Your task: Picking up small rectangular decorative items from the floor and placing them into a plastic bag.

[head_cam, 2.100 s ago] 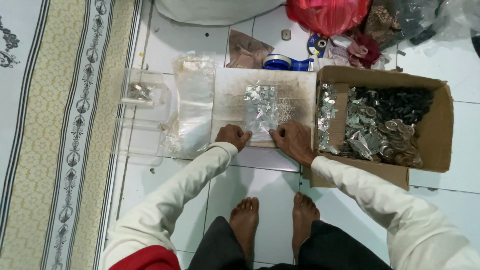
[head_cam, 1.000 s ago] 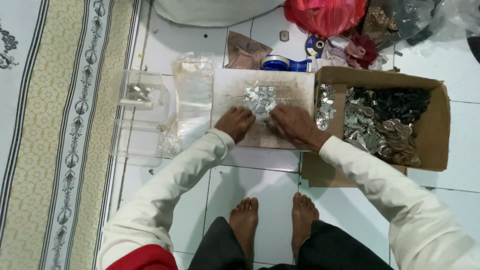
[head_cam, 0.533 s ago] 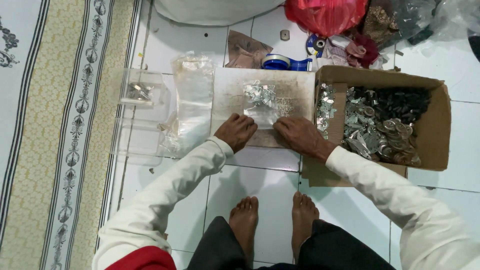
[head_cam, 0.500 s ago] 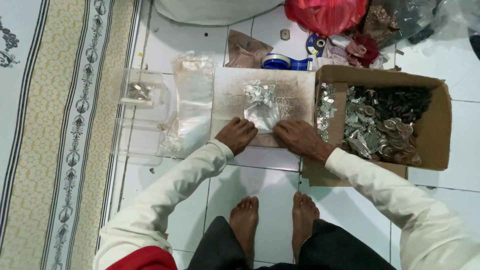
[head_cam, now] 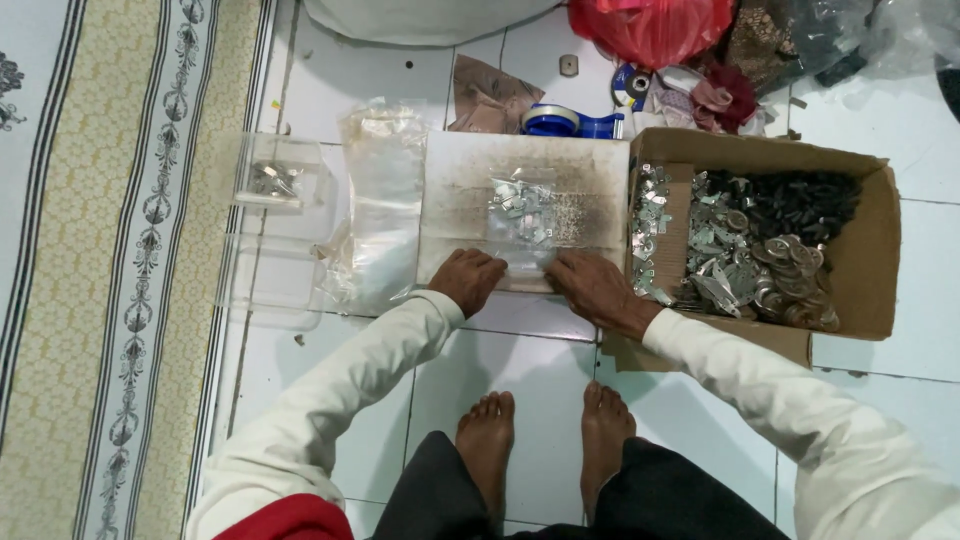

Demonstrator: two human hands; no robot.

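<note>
A small clear plastic bag (head_cam: 522, 215) filled with little metal parts lies on a stained white board (head_cam: 470, 190) on the tiled floor. My left hand (head_cam: 468, 280) presses on the bag's near edge at its left corner. My right hand (head_cam: 596, 288) presses on the same edge at the right corner. Both hands have their fingers curled down onto the bag's opening. White sleeves cover both my arms.
A cardboard box (head_cam: 845, 320) of metal and black hardware sits to the right. Empty clear bags (head_cam: 378, 200) and a clear plastic container (head_cam: 272, 230) lie left of the board. A tape dispenser (head_cam: 570, 122) and red bag (head_cam: 650, 25) sit behind. A patterned rug (head_cam: 110, 250) runs along the left. My bare feet (head_cam: 540, 440) rest below.
The bag of metal parts has been drawn nearer to me on the board, and both hands have slid back with its near edge.
</note>
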